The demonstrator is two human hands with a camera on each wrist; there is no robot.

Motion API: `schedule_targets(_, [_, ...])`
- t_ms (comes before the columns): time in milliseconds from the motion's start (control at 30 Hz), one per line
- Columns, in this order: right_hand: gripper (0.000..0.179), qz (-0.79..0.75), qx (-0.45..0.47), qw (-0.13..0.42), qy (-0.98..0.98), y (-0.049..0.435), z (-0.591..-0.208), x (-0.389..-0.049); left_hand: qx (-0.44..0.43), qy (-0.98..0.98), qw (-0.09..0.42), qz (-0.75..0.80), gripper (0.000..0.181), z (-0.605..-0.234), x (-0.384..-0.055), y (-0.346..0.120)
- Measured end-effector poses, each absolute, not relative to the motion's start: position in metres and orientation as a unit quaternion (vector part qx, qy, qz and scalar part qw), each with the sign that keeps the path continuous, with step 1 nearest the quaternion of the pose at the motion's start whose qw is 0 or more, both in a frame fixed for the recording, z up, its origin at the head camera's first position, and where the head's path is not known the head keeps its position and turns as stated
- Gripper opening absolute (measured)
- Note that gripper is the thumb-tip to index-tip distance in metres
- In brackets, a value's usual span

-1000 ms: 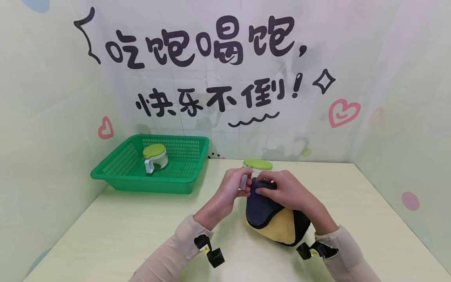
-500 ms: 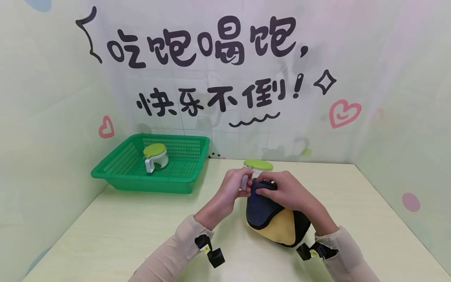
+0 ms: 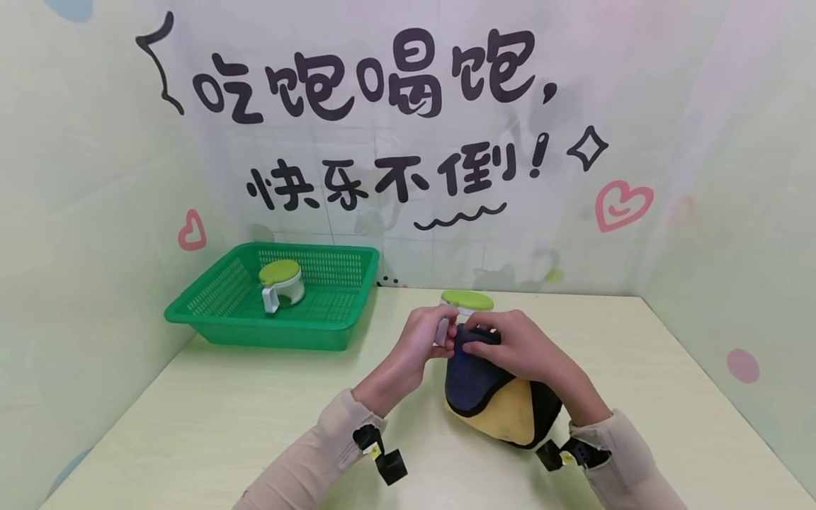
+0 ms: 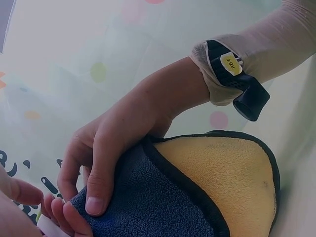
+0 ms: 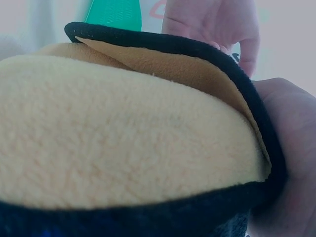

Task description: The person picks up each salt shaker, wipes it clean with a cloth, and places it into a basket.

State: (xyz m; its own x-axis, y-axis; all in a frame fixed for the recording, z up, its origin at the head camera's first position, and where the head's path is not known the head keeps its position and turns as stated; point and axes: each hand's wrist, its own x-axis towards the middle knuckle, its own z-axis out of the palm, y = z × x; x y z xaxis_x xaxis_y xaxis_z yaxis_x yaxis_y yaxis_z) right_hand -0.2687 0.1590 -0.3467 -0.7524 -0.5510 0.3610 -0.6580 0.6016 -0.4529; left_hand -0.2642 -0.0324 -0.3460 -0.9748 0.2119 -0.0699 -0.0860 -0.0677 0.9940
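My left hand grips the pale handle of a white seasoning jar with a flat green lid. Most of this jar is hidden behind the hands and the cloth. A two-sided cleaning cloth, navy on one face and yellow on the other with a black border, hangs folded in front of it. My right hand pinches the cloth near its top, thumb on the navy side. In the left wrist view, the thumb presses the cloth close to the left fingers. Folded yellow cloth fills most of the right wrist view.
A green plastic basket stands at the back left of the pale table. Inside it sits a similar jar with a green lid and white handle. Printed curtains enclose the table at the back and both sides.
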Motion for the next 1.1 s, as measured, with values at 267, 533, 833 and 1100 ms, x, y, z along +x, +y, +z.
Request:
schedule_targets(267, [0.014,0.286,0.341,0.093,-0.891,0.1589,-0.3459,-0.2686,0.044,0.674,0.101,0.73,0.023,-0.3456,-0.2639,-0.0317])
schedule_targets(533, [0.014,0.284,0.344,0.094,-0.89,0.1598,-0.3491,-0.2704,0.04,0.672,0.102,0.732,0.022,-0.3474,-0.2635,-0.0303])
schedule_targets(833, [0.013,0.286,0.338,0.09,-0.892,0.16,-0.3463,-0.2704,0.043,0.671,0.1,0.733,0.023,-0.3467,-0.2637,-0.03])
schedule_targets(1100, [0.012,0.291,0.33,0.099,-0.892,0.1622,-0.3451,-0.2705,0.046,0.671,0.106,0.732,0.021,-0.3488,-0.2639,-0.0285])
